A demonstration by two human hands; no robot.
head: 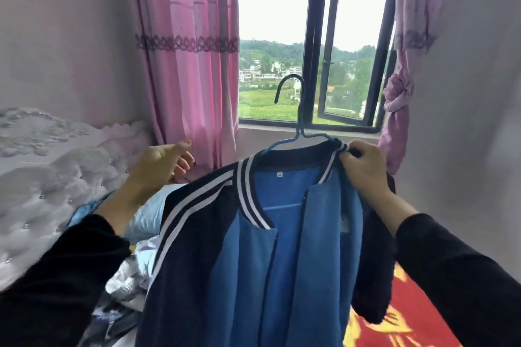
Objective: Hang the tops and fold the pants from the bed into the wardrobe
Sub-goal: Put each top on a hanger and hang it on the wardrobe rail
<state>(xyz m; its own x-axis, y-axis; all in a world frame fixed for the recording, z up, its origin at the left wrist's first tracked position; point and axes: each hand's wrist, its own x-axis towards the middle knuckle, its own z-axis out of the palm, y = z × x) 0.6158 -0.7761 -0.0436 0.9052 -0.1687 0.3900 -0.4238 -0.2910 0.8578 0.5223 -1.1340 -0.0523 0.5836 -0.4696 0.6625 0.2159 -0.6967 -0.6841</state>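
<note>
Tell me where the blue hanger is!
In the head view, the blue hanger sits mid-frame inside the collar of the jacket, hook poking up before the window; the right hand grips the collar beside it.

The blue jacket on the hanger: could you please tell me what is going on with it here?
A person in dark sleeves holds a blue and navy jacket on a blue hanger before the window. The right hand pinches the striped collar at the hanger's shoulder. The left hand is open, off the jacket, above the bed, where more clothes lie heaped. No wardrobe is in view.
</note>
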